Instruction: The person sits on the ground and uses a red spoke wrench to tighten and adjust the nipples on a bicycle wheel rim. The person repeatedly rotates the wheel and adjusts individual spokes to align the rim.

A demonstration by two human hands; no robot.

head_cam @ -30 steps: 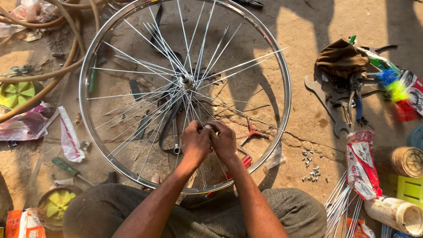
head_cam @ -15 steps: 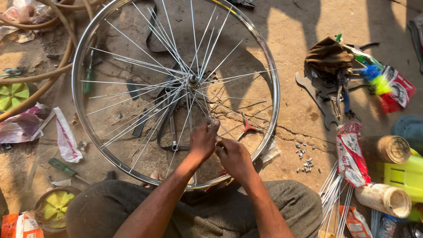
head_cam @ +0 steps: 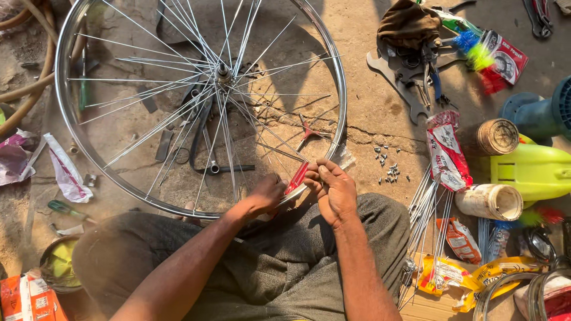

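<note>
A bicycle wheel lies flat on the dirt, its shiny rim [head_cam: 341,89] ringing a hub [head_cam: 223,74] and many thin spokes, some loose at the ends. My left hand [head_cam: 264,195] curls over the near part of the rim. My right hand [head_cam: 334,189] is close beside it, fingertips pinched on a spoke end at the rim. A red tool handle [head_cam: 297,177] sits slanted between the two hands; I cannot tell whether either hand holds it. My knees in grey trousers are just below the rim.
Small spoke nipples [head_cam: 388,165] lie scattered right of the wheel, beside a bundle of spare spokes [head_cam: 423,205] and a red-and-white packet [head_cam: 447,151]. Spanners and pliers [head_cam: 410,68] lie at the upper right, cans and a yellow-green plastic piece [head_cam: 529,169] at the far right. A green screwdriver [head_cam: 65,208] lies left.
Both hands have come down from the spokes near the hub to the near edge of the rim, and they now sit further right. The view has shifted and moved closer.
</note>
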